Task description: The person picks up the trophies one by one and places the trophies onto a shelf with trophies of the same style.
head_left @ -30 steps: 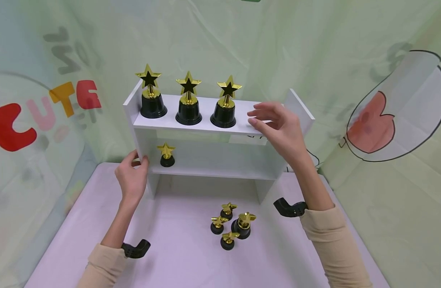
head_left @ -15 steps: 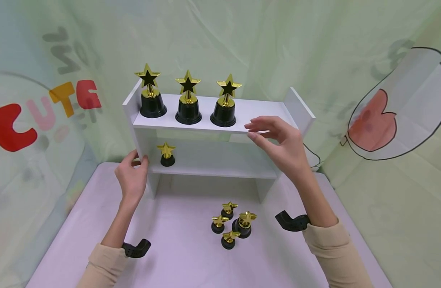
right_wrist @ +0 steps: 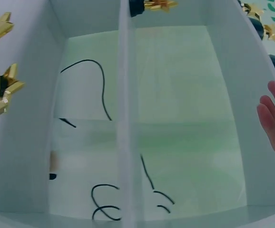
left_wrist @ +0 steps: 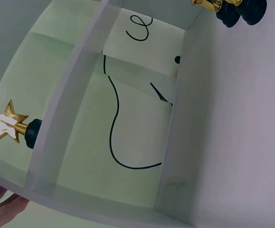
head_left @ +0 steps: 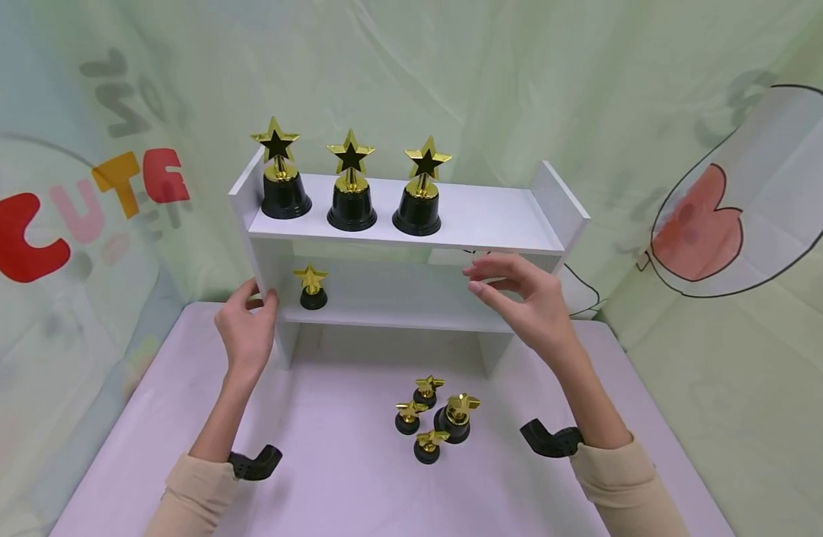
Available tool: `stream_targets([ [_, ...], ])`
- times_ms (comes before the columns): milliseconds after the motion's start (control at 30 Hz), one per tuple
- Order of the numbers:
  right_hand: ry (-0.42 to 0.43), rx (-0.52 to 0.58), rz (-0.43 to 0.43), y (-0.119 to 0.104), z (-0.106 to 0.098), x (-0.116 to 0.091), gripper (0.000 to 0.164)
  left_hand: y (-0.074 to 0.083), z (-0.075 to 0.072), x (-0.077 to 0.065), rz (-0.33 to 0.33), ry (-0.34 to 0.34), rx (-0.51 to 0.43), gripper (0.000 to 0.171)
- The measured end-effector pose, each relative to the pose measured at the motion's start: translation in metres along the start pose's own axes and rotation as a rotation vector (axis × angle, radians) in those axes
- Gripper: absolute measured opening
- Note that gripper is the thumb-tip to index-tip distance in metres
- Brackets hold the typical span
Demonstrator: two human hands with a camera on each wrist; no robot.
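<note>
A white two-tier shelf (head_left: pixel 398 322) stands on the table. My left hand (head_left: pixel 245 328) grips its left side panel; in the left wrist view the thumb and fingers (left_wrist: pixel 8 209) lie on either side of the panel's edge. Three large star trophies (head_left: pixel 351 205) with black bases line the top board, from the left to past the middle. One small gold star trophy (head_left: pixel 313 289) is upright at the left of the middle board. My right hand (head_left: pixel 528 302) holds nothing, fingers loosely bent, in front of the shelf's right part, just below the top board's front edge.
Several star trophies stand grouped on the pale table (head_left: pixel 344 470) before the shelf: one larger trophy (head_left: pixel 454 419) and three small ones (head_left: pixel 427 447). A printed curtain (head_left: pixel 411 82) hangs behind and at both sides.
My right hand has come down and toward me, from over the right end of the top board to in front of the gap below it. The left hand keeps its grip; the trophies stay put.
</note>
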State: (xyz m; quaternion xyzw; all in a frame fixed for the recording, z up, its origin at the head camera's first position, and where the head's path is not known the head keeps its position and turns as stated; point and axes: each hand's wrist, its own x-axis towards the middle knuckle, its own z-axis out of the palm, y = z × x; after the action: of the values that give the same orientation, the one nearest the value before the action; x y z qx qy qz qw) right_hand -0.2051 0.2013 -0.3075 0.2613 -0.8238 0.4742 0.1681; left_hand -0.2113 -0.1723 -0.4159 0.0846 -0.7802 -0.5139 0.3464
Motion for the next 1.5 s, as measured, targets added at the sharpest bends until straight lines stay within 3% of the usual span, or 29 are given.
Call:
stream_targets([
  [433, -0.042, 0.027, 0.026, 0.033, 0.004, -0.024, 0.031, -0.002, 0.0, 0.0, -0.006, -0.003, 0.01, 0.024],
  [1500, -0.152, 0.064, 0.218, 0.102, 0.032, -0.106, 0.04, -0.002, 0.0, 0.0, -0.007, -0.007, -0.005, 0.026],
])
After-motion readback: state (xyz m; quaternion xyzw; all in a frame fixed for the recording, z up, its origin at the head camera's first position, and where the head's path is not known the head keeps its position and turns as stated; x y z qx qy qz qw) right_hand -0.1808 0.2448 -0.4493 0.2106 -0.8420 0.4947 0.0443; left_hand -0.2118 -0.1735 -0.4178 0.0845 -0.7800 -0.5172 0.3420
